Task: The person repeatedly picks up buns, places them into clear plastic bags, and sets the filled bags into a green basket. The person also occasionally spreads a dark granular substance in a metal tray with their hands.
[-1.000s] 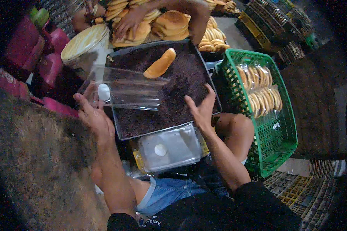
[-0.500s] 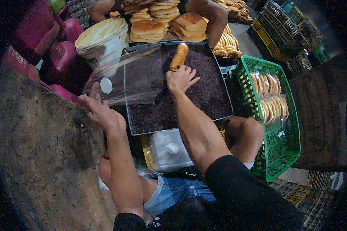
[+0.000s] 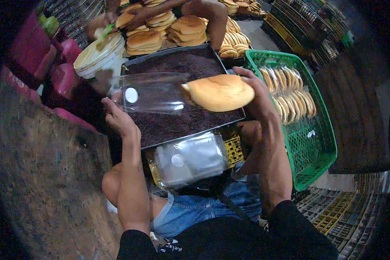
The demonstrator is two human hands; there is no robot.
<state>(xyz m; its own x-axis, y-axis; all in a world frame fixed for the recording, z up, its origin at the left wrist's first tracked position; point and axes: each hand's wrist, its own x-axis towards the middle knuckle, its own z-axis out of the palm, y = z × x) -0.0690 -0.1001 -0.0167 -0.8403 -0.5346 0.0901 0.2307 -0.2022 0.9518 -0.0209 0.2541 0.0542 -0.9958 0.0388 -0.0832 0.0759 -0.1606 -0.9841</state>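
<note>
My right hand point(image 3: 261, 93) grips a golden oval bun point(image 3: 223, 93) from its right end, holding it level above the tray point(image 3: 190, 134). The bun's left tip meets the mouth of a clear plastic bag point(image 3: 158, 89) with a white round label. At the bag's far-left end, my left hand point(image 3: 120, 119) is closed on the plastic. Dark brown granules point(image 3: 160, 125), like chocolate sprinkles, cover the tray below. Nearer my lap lies a pile of clear bags point(image 3: 199, 158), also with a white round label, on a yellow crate point(image 3: 235, 149).
On my right stands a green basket point(image 3: 307, 162) with bagged buns point(image 3: 290, 97). Stacked buns point(image 3: 188, 28) sit behind the tray. Another person's arm point(image 3: 156, 13) reaches across there, near a cream-smeared white bucket point(image 3: 99, 56). Pink containers point(image 3: 65, 80) and a wooden board point(image 3: 52, 173) are leftward.
My right hand has lifted the bun from the granules and brought it right and nearer, against the bag. The bag now stretches between my left hand and the bun. The view has shifted slightly.
</note>
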